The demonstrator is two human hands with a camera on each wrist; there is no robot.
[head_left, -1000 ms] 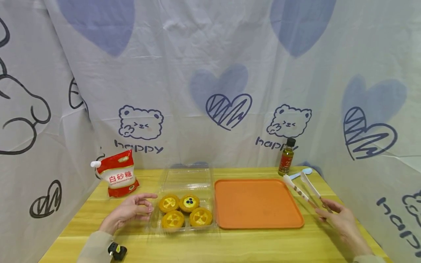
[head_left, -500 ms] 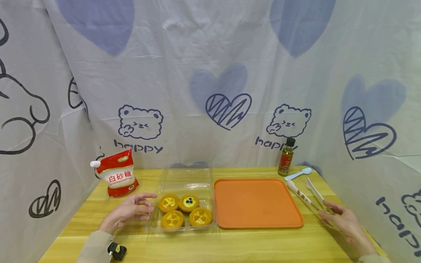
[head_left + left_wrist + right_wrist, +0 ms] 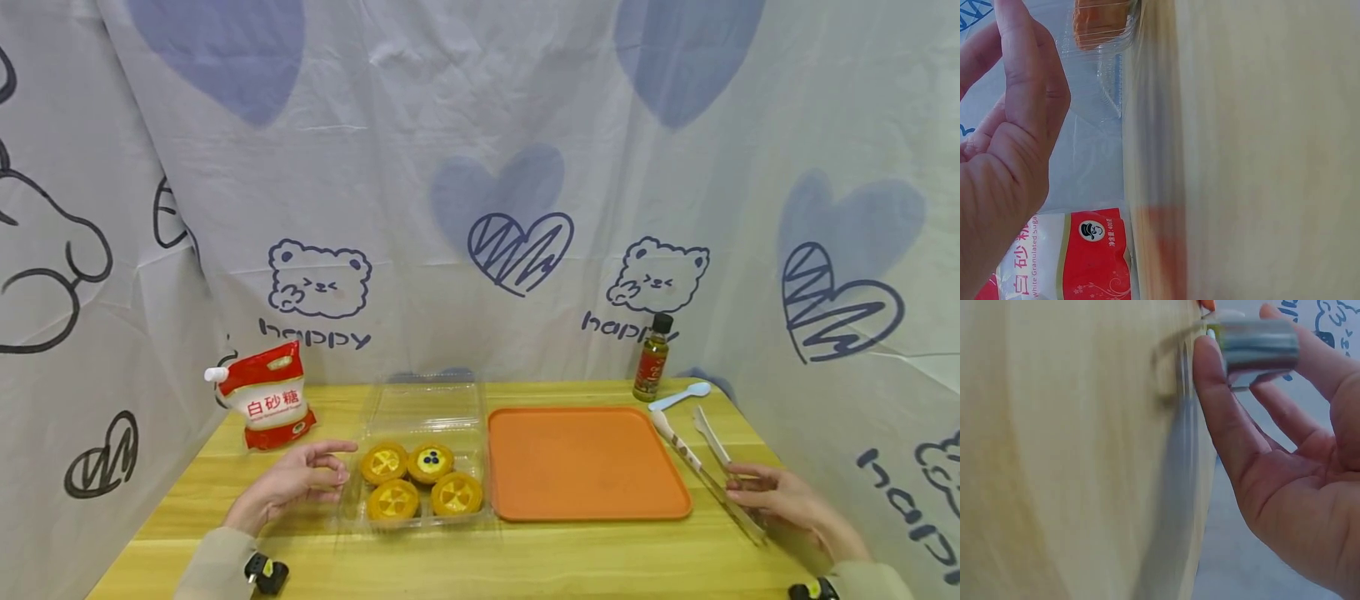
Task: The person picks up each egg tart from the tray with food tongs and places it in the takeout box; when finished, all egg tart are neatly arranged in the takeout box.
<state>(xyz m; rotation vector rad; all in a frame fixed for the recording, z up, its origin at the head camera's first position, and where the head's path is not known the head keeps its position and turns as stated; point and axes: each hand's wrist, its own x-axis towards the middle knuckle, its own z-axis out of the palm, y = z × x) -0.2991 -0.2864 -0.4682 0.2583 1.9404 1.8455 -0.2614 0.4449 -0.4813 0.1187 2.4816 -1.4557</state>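
My left hand [image 3: 296, 483] has its fingers loosely extended beside the left wall of an open clear plastic container [image 3: 480, 471]. Several egg tarts [image 3: 393, 500] sit inside, one of them topped with dark berries. On the right, my right hand [image 3: 783, 504] has thumb and fingers on both sides of the tongs [image 3: 686, 454], low over the table. The tongs' two arms are spread, pointing away from me past the tray's right edge. In the right wrist view, the tongs' metal band [image 3: 1260, 347] lies between my thumb and fingers.
An orange tray [image 3: 588, 462] lies right of the container. At the back left stands a red and white bag of sugar [image 3: 276, 404]. An oil bottle [image 3: 652, 362] and a light blue spoon [image 3: 681, 397] are at the back right. Printed cloth surrounds the wooden table [image 3: 525, 562].
My right hand has shifted right and nearer to me, lowering the tongs, whose tips have drawn back from the spoon. The left hand, container and tray have stayed in place.
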